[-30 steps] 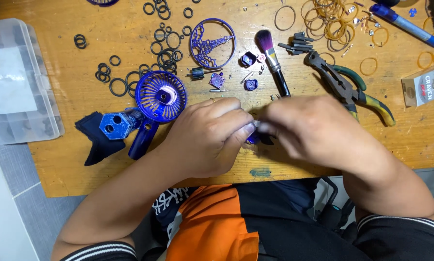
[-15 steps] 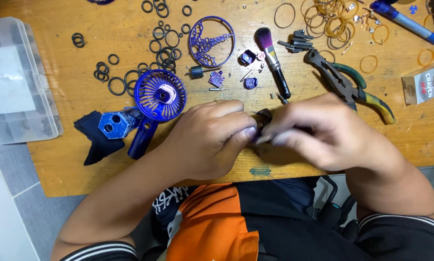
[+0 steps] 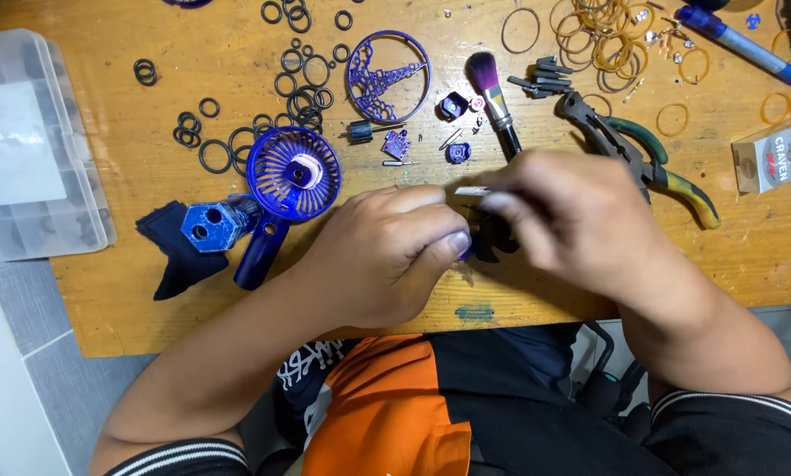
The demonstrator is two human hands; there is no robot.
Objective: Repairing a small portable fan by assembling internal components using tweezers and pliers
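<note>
Small dark fan part (image 3: 488,240) — mostly hidden, pinched between left hand (image 3: 387,251) and blurred right hand (image 3: 576,211), whose fingertips also grip a thin pale sliver (image 3: 471,190).

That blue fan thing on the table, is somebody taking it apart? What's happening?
A person sits at a wooden table with both hands together over a small dark part. The left hand pinches it; the right hand, blurred, holds a thin light sliver to it. The blue fan lies beside the left hand, its front grille lying apart, with black rings, pliers and a brush around.
</note>
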